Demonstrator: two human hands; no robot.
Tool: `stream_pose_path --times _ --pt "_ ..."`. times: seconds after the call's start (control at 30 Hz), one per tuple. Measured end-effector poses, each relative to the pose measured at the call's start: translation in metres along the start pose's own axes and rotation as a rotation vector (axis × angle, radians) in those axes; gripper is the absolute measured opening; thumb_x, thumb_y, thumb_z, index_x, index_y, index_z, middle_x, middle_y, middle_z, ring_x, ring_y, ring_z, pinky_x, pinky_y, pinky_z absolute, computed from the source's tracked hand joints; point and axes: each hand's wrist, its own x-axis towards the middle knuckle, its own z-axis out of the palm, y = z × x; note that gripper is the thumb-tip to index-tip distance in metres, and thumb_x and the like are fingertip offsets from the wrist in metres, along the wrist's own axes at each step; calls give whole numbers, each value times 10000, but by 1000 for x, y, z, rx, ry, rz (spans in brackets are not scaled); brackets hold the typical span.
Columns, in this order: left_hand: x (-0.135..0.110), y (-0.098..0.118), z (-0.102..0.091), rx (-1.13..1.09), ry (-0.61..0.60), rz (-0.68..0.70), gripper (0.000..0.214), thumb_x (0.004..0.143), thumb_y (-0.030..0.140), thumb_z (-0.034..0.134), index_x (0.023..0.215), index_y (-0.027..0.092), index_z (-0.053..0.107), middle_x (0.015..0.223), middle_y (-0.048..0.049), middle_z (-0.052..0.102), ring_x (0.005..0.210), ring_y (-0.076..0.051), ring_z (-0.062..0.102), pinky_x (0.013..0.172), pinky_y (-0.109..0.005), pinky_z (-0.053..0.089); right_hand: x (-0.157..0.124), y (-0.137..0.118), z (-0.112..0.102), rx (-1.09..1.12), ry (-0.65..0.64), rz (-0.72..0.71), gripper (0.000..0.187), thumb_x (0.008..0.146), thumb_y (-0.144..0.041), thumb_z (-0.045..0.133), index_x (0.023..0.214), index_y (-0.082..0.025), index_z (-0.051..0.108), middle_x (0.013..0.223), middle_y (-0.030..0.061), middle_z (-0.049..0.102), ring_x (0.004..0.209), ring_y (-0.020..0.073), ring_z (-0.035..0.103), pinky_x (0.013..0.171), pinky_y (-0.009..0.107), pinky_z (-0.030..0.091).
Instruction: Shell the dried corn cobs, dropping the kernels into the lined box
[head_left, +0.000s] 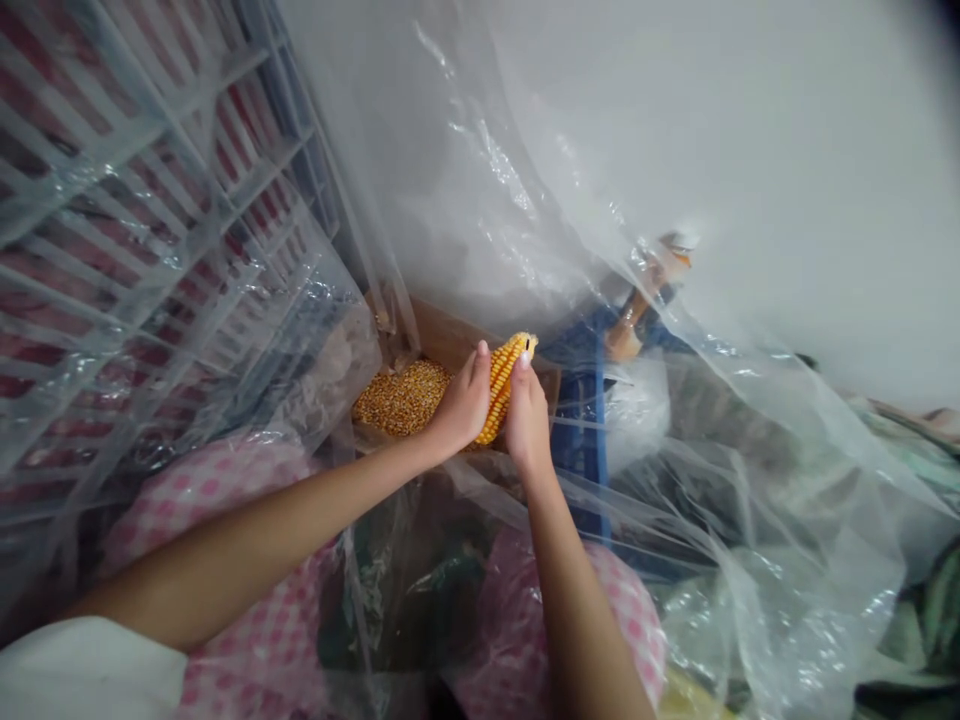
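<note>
A yellow ear of corn (pixel 501 392) is held between my two hands, tilted with its upper end to the right. My left hand (pixel 463 402) grips it from the left, thumb pointing up. On its other side my right hand (pixel 528 415) is closed round it, with the thumb near the upper end. A few kernel rows look darker, perhaps gaps. Below and to the left, loose corn kernels (pixel 403 398) lie heaped in a cardboard box (pixel 450 335). The palms and most fingers are hidden behind the hands.
Clear plastic sheeting (pixel 720 500) drapes over the box and my legs in pink checked cloth (pixel 247 570). A slatted plastic crate (pixel 165 200) rises at the left. Right of the box stands a blue crate (pixel 592 430). A pale wall (pixel 787 150) is behind.
</note>
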Motion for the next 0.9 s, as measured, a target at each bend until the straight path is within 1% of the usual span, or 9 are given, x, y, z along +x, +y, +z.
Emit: stream_pose_path --times 0.1,0.17,0.27,0.33,0.4,0.5,0.6,0.7,0.9 --pt "0 -3 0 -8 35 32 375 886 447 247 923 184 511 918 -84 600 912 -182 544 856 -302 402 -3 -4 1 -102 31 32 495 694 -651 485 765 -164 531 672 16 578 621 140 497 600 239 352" --pt "0 -3 0 -21 63 27 330 889 422 252 917 182 477 882 -75 580 884 -175 540 830 -295 410 -3 -5 1 -136 21 44 485 665 -645 527 711 -163 508 625 0 551 579 127 470 571 230 338" --pt "2 0 0 -21 101 -7 341 890 422 246 915 172 478 903 -87 575 899 -179 540 833 -300 411 -3 -7 -1 -129 -15 8 470 691 -632 513 716 -163 515 603 -18 523 563 111 441 578 224 338" --pt "3 1 1 -29 107 -29 387 886 444 245 945 161 503 972 -109 585 957 -191 538 859 -308 406 -3 -7 -2 -98 -31 -24 456 715 -618 498 755 -165 528 595 -29 502 557 102 423 590 220 340" --pt "4 1 1 -43 90 -55 445 883 458 234 997 148 531 1073 -131 580 1047 -205 514 902 -315 388 -3 -6 -3 -73 -36 -49 442 730 -607 489 767 -168 524 586 -40 477 549 94 402 585 213 335" --pt "6 -2 2 -64 65 -107 518 883 465 206 1074 130 552 1164 -141 561 1121 -217 484 925 -323 383 -2 -5 -3 -74 -41 -78 421 743 -592 484 708 -172 479 575 -50 439 539 86 373 555 202 313" --pt "6 -4 2 -65 74 -133 555 875 496 220 1107 125 562 1144 -137 586 1098 -228 509 907 -329 401 -2 -2 -3 -87 -50 -102 415 759 -579 469 667 -177 426 568 -56 410 538 82 357 537 196 294" --pt "4 -3 2 -57 81 -152 558 873 506 243 1118 127 569 1127 -131 602 1073 -232 529 912 -331 398 -1 1 -3 -102 -54 -117 407 776 -571 451 670 -179 415 581 -56 416 548 81 356 546 194 293" --pt "3 -2 2 -124 54 -179 570 862 533 261 1072 122 595 1120 -129 608 1085 -234 525 910 -334 406 0 3 -2 -142 -58 -111 409 789 -573 422 669 -183 403 589 -51 433 560 89 367 557 196 296"
